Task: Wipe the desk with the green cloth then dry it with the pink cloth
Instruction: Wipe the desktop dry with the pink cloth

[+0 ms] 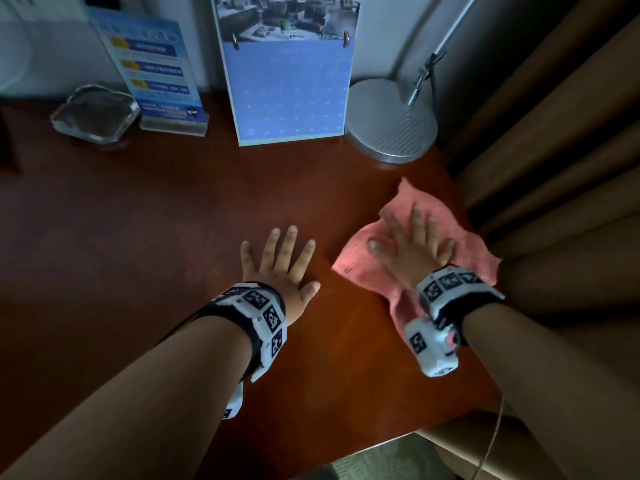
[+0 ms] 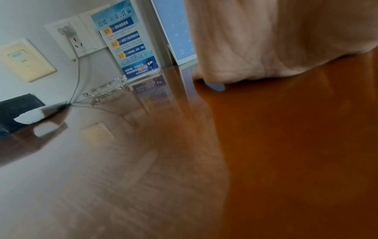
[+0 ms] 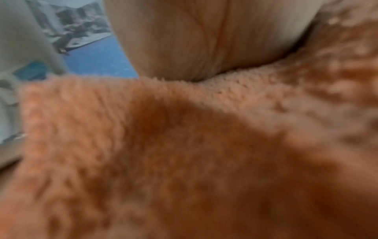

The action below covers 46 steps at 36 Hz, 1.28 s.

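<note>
The pink cloth (image 1: 474,252) lies spread on the red-brown desk (image 1: 173,216) near its right edge. My right hand (image 1: 412,244) presses flat on the cloth with straight, spread fingers. In the right wrist view the cloth (image 3: 163,145) fills most of the picture, blurred, with the palm (image 3: 204,40) on top. My left hand (image 1: 280,258) rests flat on the bare wood just left of the cloth, fingers spread, holding nothing. Its palm (image 2: 276,40) shows in the left wrist view above the glossy desk (image 2: 286,145). No green cloth is in view.
At the back stand a glass ashtray (image 1: 95,114), a blue leaflet stand (image 1: 156,71), a blue desk calendar (image 1: 287,88) and a lamp with a round metal base (image 1: 391,123). A brown curtain (image 1: 554,168) hangs off the right edge. A wall socket with a plugged cable (image 2: 71,37) is behind.
</note>
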{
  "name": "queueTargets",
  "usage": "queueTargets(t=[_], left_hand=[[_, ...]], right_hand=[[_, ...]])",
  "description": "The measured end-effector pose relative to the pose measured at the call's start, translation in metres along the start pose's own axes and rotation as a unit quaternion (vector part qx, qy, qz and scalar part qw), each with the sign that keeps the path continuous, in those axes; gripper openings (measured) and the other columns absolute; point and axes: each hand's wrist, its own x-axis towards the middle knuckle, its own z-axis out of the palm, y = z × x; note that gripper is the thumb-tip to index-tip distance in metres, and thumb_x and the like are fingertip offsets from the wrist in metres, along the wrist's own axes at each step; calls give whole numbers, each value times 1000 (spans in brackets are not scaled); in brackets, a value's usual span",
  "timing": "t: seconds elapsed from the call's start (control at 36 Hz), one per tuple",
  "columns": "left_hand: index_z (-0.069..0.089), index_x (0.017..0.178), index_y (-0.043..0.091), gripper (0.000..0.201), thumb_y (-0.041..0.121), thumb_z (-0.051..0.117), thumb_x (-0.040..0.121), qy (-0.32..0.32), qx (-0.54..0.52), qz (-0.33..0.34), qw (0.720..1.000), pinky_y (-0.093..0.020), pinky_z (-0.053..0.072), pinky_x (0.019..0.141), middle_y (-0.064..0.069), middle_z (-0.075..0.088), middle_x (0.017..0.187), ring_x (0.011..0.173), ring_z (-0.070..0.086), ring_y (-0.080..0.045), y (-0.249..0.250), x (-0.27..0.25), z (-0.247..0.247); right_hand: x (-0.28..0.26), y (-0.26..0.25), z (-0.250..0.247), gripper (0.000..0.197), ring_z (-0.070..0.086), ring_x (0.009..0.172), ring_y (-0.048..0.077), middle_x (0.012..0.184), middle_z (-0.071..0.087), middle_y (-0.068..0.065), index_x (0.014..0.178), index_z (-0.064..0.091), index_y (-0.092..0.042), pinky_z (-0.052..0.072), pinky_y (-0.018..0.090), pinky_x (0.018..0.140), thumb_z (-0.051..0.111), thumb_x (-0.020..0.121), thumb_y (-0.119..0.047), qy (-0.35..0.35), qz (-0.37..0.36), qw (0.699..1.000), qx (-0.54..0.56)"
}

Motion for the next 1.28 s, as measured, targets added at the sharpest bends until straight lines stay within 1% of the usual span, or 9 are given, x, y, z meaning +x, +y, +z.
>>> queueTargets(t=[0.11,0.22,0.42,0.69,0.78,0.86,0.92,1.08,1.28], left_hand=[[-35,138,30,64,57,3,95,-5,0,4,1000,-62,-12,109,-2,-44,145,137,-35,-25,0,-1,-1],[-35,138,31,64,57,4,95,-12,-5,4,1000,-62,-13,109,-2,-44,145,136,-35,-25,0,-1,-2],[-34,139,30,63,56,5,96,-20,-3,4,1000,-63,-12,108,-3,-44,145,136,-36,-26,0,-1,-4],[-17,148,26,64,55,6,96,-43,9,1,999,-64,-13,108,-5,-44,145,135,-38,-27,1,0,-9],[-26,144,29,63,56,6,96,-43,5,1,999,-64,-14,107,-3,-42,147,134,-38,-26,1,0,-7],[-34,139,31,63,56,5,96,-44,3,0,999,-63,-16,107,-2,-39,148,134,-39,-25,0,1,-6],[-37,135,32,63,56,5,96,-42,-1,2,999,-63,-16,107,-1,-43,146,134,-39,-25,1,0,-6],[-41,129,33,62,57,5,95,-38,-2,2,999,-62,-16,107,-1,-46,143,135,-38,-24,-1,1,-4],[-42,126,33,62,57,7,95,-32,-7,6,999,-62,-15,108,1,-51,133,135,-38,-24,-1,1,-3]], right_hand=[[15,25,-11,71,-18,145,27,158,-20,1,145,-12,-49,-4,63,112,28,90,-68,34,75,997,15],[12,11,-6,70,-21,144,31,157,-25,3,145,-13,-48,-6,66,110,23,90,-70,30,97,995,17],[8,-41,2,72,-33,138,33,150,-39,5,144,-17,-48,-14,66,105,22,88,-72,-28,-2,999,-41],[32,-82,-12,71,-32,139,33,152,-37,2,145,-14,-49,-10,69,106,24,89,-71,-48,-117,988,-91],[44,-86,-19,70,-30,140,30,153,-34,-1,145,-10,-51,-10,68,107,26,89,-71,-43,-130,987,-87],[61,-88,-28,70,-30,140,28,153,-33,-3,145,-9,-52,-11,65,109,28,88,-72,-39,-128,988,-80],[69,-90,-35,70,-29,141,27,154,-32,-3,145,-9,-52,-12,64,109,28,88,-71,-39,-121,989,-70],[69,-88,-32,70,-29,141,26,153,-33,-3,145,-14,-49,-14,62,109,26,90,-68,-43,-122,989,-75],[51,-30,-25,68,-25,143,19,153,-32,-10,142,-16,-54,-6,57,114,25,90,-68,-50,-169,973,-150]])
